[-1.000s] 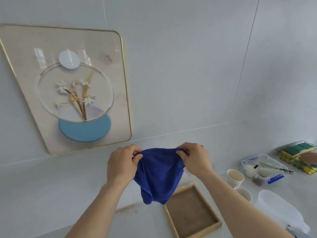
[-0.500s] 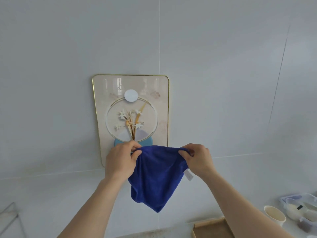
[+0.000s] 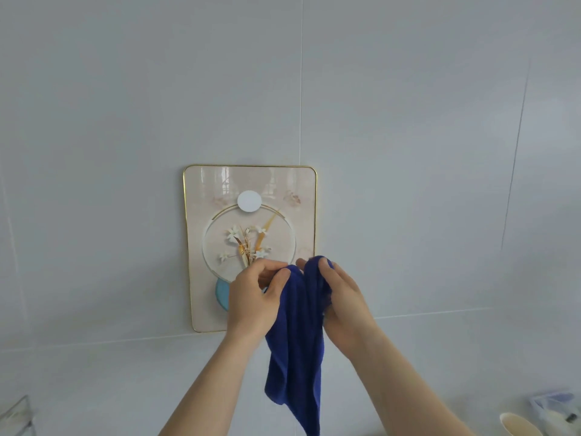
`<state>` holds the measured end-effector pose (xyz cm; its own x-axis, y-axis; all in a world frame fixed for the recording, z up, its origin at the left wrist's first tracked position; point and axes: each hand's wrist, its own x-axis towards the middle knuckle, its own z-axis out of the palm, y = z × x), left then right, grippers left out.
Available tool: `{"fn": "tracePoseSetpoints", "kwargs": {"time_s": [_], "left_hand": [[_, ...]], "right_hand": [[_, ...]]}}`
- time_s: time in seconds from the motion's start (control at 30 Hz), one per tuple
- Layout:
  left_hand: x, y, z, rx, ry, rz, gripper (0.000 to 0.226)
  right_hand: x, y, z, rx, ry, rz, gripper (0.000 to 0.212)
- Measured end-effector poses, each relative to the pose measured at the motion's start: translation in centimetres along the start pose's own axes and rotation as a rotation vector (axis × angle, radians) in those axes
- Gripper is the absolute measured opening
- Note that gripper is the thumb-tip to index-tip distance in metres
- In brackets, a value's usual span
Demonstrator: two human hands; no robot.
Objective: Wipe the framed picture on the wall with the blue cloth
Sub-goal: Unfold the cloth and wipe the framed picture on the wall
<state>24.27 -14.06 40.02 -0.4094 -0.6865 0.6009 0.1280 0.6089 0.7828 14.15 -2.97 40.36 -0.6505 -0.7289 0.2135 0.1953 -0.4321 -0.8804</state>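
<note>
The framed picture [image 3: 250, 212] hangs on the pale wall straight ahead: a gold-edged, rounded rectangle with white flowers inside a ring, a white disc above and a blue disc low down. The blue cloth [image 3: 297, 335] hangs folded in a long drape in front of its lower right part. My left hand [image 3: 251, 305] pinches the cloth's top edge from the left. My right hand [image 3: 342, 302] grips it from the right. The two hands sit close together and hide the picture's lower right corner.
A white cup [image 3: 520, 424] and a clear plastic container [image 3: 558, 407] show at the bottom right corner. A wire or glass object [image 3: 14, 416] peeks in at the bottom left. The rest of the view is bare tiled wall [image 3: 408, 152].
My view has lifted and turned so the picture sits straight ahead. My hands have come together, and the cloth, spread wide before, hangs bunched in a narrow fold.
</note>
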Motion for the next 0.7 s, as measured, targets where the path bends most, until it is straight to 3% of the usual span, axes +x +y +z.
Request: {"fn": "tracePoseSetpoints", "kwargs": {"time_s": [0.1,0.3,0.43,0.53,0.7], "left_hand": [[-0.5,0.7,1.8,-0.069,-0.007,-0.004,0.010],[-0.3,0.2,3.1,-0.142,-0.025,-0.112,0.019],[0.3,-1.3,3.3,-0.154,-0.043,-0.126,0.013],[1.3,-3.1,3.3,-0.037,-0.047,-0.060,0.013],[3.9,-5.9,2.9,0.372,0.080,0.210,0.033]], "right_hand": [[-0.3,0.8,1.6,0.076,-0.023,-0.024,0.031],[-0.1,3.1,-0.1,-0.330,-0.096,-0.117,0.053],[0.7,3.7,-1.7,-0.504,-0.032,-0.147,0.045],[2.2,4.1,-2.2,-0.608,0.112,-0.205,0.039],[5.8,3.3,-2.5,-0.669,0.260,-0.397,0.058]]}}
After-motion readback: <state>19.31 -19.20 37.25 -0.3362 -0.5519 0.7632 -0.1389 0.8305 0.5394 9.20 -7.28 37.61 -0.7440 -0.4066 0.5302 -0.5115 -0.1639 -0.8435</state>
